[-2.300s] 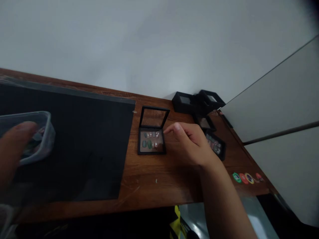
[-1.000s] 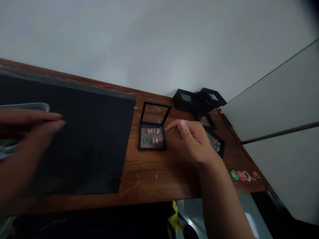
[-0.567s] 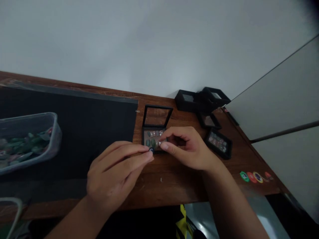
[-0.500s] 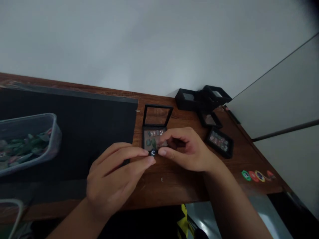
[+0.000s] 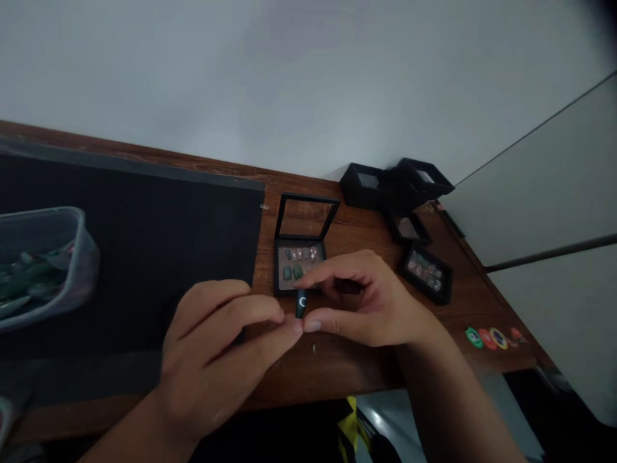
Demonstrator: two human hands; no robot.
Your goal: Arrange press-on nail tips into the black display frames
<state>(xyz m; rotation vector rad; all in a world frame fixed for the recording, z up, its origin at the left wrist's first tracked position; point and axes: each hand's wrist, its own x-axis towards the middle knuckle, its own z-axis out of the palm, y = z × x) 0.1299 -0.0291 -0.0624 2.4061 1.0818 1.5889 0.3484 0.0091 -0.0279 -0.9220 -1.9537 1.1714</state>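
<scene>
Nail tip (image 5: 301, 305) is now seemingly passing to the pinching right hand (image 5: 384, 302); left hand (image 5: 209, 350) is touching it, grip unclear.

Holding a dark press-on nail (image 5: 300, 305) with a white crescent (image 5: 303, 301) at the fingertips of right hand (image 5: 373, 299) and left hand (image 5: 219, 350), before an open black display case (image 5: 276, 269) on a wooden table (image 5: 357, 226), right of a plastic tub (image 5: 87, 260).

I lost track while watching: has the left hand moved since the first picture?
Yes. The left hand has moved right, from the plastic tub toward the open case.
</scene>
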